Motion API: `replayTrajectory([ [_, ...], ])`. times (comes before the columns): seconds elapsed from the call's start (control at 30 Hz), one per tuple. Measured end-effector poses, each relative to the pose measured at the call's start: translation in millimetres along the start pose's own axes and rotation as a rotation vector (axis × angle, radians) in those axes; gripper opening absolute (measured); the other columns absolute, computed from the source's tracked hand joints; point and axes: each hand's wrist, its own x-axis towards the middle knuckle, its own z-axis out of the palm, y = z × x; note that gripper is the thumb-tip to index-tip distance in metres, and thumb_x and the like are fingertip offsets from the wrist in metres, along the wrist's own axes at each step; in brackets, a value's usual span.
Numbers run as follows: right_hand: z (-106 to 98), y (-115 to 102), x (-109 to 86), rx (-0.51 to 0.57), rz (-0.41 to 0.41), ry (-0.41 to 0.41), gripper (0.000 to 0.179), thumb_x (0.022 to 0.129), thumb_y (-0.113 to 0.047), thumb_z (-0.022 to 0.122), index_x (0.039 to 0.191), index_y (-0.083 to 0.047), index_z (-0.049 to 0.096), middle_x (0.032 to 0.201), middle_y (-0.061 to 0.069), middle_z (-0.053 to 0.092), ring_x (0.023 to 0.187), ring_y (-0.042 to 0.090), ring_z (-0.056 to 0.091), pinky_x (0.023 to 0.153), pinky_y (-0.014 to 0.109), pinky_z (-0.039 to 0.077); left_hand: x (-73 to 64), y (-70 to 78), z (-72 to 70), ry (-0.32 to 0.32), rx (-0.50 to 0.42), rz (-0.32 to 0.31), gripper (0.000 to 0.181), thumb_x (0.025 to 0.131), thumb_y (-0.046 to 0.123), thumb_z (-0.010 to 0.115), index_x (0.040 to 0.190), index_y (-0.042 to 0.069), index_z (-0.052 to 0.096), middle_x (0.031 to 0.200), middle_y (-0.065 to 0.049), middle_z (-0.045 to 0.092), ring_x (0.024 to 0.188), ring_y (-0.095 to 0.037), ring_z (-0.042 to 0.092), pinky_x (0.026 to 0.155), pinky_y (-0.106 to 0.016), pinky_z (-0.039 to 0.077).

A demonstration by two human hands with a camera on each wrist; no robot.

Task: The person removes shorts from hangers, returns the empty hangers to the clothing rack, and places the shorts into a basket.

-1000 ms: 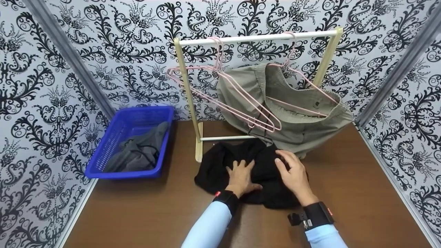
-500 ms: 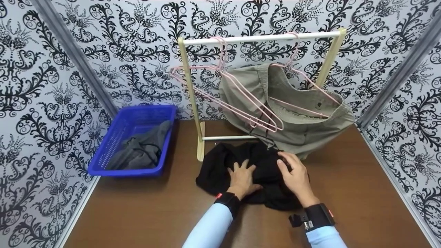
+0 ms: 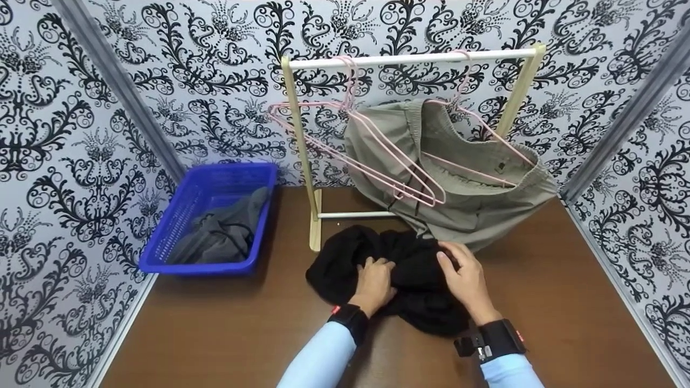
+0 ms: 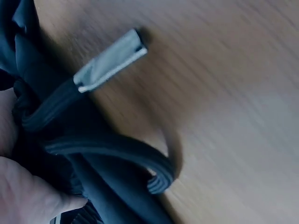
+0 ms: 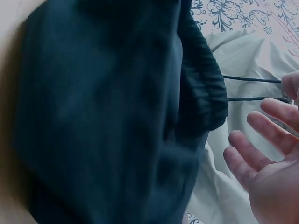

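Black drawstring pants [image 3: 420, 269] lie bunched on the table in front of the rack. My left hand [image 3: 374, 283] grips a fold near their middle, its fingers curled into the cloth. In the left wrist view, thumb and palm [image 4: 23, 191] are against the fabric, and a drawstring [image 4: 112, 149] loops out beside a pale cord tip [image 4: 112, 60]. My right hand [image 3: 466, 275] is over the right side of the pants, fingers loosely bent with nothing between them. The right wrist view has that hand [image 5: 266, 163] apart from the gathered waistband [image 5: 205, 84].
Behind stands a rack with a white rail [image 3: 399, 58]. Khaki elastic-waist bottoms [image 3: 458, 199] hang on it from a pink hanger, their lower edge close behind my right hand. More pink hangers [image 3: 377, 161] hang at left. A blue basket [image 3: 145, 264] at left holds grey clothing [image 3: 226, 237].
My left hand's spread fingers have curled and taken hold of the black cloth, which has bunched up and shifted. My right hand has stayed nearly in place, still open.
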Motion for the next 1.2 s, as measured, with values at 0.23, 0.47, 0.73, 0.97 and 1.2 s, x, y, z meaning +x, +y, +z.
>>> replayTrajectory([
  [0.23, 0.3, 3.8, -2.3, -0.005, 0.014, -0.018, 0.026, 0.101, -0.006, 0.064, 0.124, 0.002, 0.071, 0.121, 0.016, 0.069, 0.101, 0.029, 0.065, 0.086, 0.015, 0.044, -3.2, -12.7, 1.0, 0.113, -0.057, 0.058, 0.046, 0.069, 0.012, 0.087, 0.113, 0.009, 0.073, 0.107, -0.009, 0.075, 0.101, -0.032, 0.067, 0.091, -0.052, 0.055],
  [0.47, 1.0, 8.1, -3.2, 0.009, 0.018, 0.005, 0.025, 0.099, -0.004, 0.066, 0.122, 0.004, 0.072, 0.122, 0.017, 0.070, 0.104, 0.031, 0.067, 0.088, 0.004, 0.040, -2.0, -24.6, -5.5, 0.184, -0.199, 0.111, 0.045, 0.066, -0.003, 0.077, 0.110, 0.003, 0.073, 0.100, -0.011, 0.074, 0.101, -0.030, 0.071, 0.106, -0.042, 0.050],
  [0.73, -3.7, 6.1, -5.4, -0.018, 0.071, -0.070, 0.029, 0.104, -0.010, 0.060, 0.129, 0.002, 0.068, 0.129, 0.019, 0.066, 0.099, 0.035, 0.068, 0.081, 0.027, 0.055, -0.2, -31.5, -17.0, 0.222, -0.340, 0.110, 0.053, 0.064, -0.014, 0.069, 0.115, 0.000, 0.073, 0.112, -0.017, 0.074, 0.110, -0.033, 0.069, 0.109, -0.042, 0.048],
  [0.97, -3.4, 7.4, -3.9, -0.040, 0.069, -0.060, 0.029, 0.103, -0.009, 0.061, 0.128, 0.003, 0.068, 0.127, 0.019, 0.066, 0.095, 0.034, 0.069, 0.079, 0.028, 0.054, 6.5, -37.4, -32.0, 0.260, -0.420, 0.173, 0.053, 0.061, -0.020, 0.063, 0.108, 0.001, 0.072, 0.109, -0.014, 0.075, 0.111, -0.033, 0.069, 0.108, -0.045, 0.049],
  [1.2, -3.2, 8.8, -1.8, -0.039, 0.059, -0.042, 0.028, 0.103, -0.009, 0.061, 0.128, 0.002, 0.069, 0.125, 0.018, 0.067, 0.096, 0.029, 0.067, 0.079, 0.021, 0.050, 13.5, -39.5, -51.7, 0.268, -0.511, 0.184, 0.051, 0.061, -0.025, 0.058, 0.102, 0.002, 0.070, 0.108, -0.013, 0.075, 0.116, -0.035, 0.068, 0.110, -0.045, 0.047],
])
